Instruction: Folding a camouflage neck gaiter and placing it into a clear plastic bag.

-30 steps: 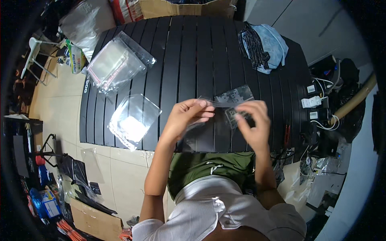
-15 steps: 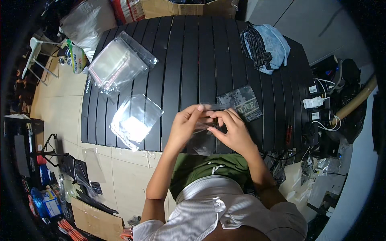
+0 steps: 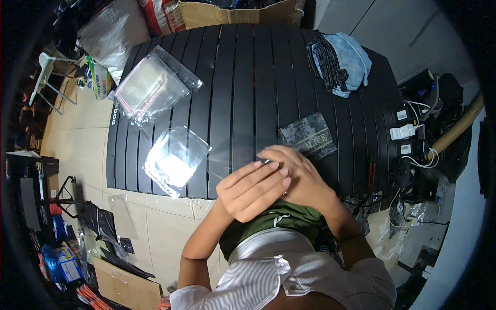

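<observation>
My left hand (image 3: pixel 254 191) is laid over the fingers of my right hand (image 3: pixel 302 178) above the table's near edge, and the two touch. The left fingers lie straight and pressed together; the right fingers are curled beneath them. A small dark sliver shows between the fingertips, but most of what I hold is hidden. Faint clear film (image 3: pixel 225 161) shows to the left of the fingers, too blurred to trace. Just beyond my right hand lies a flat grey camouflage-patterned piece (image 3: pixel 310 135) with pale lettering. Left of my hands, a clear plastic bag (image 3: pixel 178 157) lies flat, shining with glare.
The black slatted table (image 3: pixel 243 77) holds a stack of clear plastic bags (image 3: pixel 150 88) at far left. Folded blue and black cloth (image 3: pixel 341 62) is at far right. Plugs and cables (image 3: pixel 405 132) hang beside the right edge. A cardboard box (image 3: pixel 232 15) stands behind the table.
Both hands have come closer together and lower, the left folding over the right. The clear plastic that showed between and below them is now mostly covered.
</observation>
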